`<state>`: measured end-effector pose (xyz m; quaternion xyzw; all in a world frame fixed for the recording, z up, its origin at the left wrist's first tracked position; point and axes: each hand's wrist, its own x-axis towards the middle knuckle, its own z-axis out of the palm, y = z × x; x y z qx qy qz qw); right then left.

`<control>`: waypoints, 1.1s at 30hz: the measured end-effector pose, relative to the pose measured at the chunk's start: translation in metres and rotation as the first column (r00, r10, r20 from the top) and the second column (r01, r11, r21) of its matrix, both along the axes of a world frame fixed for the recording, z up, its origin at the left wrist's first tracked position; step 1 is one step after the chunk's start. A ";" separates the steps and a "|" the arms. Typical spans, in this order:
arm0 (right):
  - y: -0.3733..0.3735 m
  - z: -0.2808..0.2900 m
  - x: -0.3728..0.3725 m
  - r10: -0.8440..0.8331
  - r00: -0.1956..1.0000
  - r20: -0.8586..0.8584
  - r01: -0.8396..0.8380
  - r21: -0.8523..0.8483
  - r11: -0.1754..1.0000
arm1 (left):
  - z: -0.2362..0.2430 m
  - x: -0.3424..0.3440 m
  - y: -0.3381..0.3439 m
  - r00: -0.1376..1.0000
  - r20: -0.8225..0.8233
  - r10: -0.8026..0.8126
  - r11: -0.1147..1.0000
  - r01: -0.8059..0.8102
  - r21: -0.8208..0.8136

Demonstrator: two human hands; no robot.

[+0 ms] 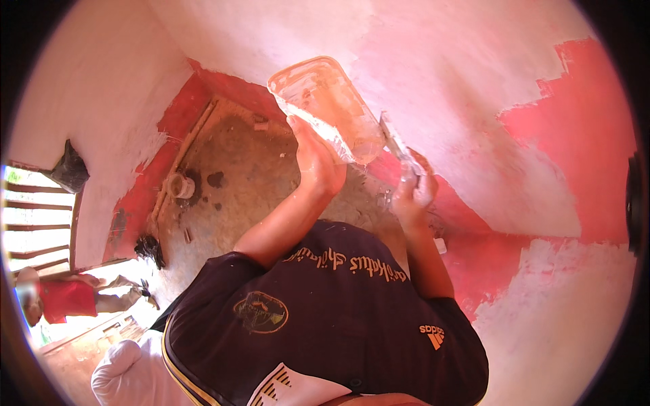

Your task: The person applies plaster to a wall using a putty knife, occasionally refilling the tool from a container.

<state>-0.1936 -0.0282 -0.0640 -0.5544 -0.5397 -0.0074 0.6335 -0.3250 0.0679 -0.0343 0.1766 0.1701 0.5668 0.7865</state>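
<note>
My left hand (319, 161) grips a clear, rounded rectangular plastic tub (323, 91) from its near side, raised in front of me. White paste smears its inner walls, thickest along the side near my fingers. In my right hand (415, 186) is a putty knife (394, 137), seen nearly edge-on, its fingers closed round the handle. The blade stands just right of the tub's edge; whether they touch I cannot tell. Wet white residue coats the fingers of my right hand. Behind both hands rises a wall (467, 88) with a whitish coat spread over red paint.
Bare red paint (596, 128) shows on the right wall. A small white bucket (180, 185) stands on the stained floor (237, 155) at the left. Beyond it are a dark bundle (150, 250), a barred window (40, 220) and a person in red (68, 298) by a bright doorway.
</note>
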 end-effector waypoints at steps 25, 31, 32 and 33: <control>-0.004 -0.008 0.012 -0.099 0.973 -0.207 0.093 -0.038 0.995 | -0.007 -0.004 0.006 0.999 -0.031 0.023 0.999 -0.022 0.035; 0.010 -0.064 0.022 0.072 0.979 -0.190 -0.123 -0.277 0.953 | 0.018 0.011 -0.001 0.993 0.042 -0.106 0.994 0.107 -0.024; 0.011 -0.063 0.024 0.000 0.951 -0.310 -0.066 -0.202 0.977 | 0.015 0.009 -0.001 0.999 0.019 -0.041 0.999 0.041 0.020; 0.011 -0.060 0.024 -0.058 0.900 -0.432 -0.001 -0.137 0.991 | 0.011 0.006 0.000 1.000 -0.003 0.027 0.998 -0.027 0.062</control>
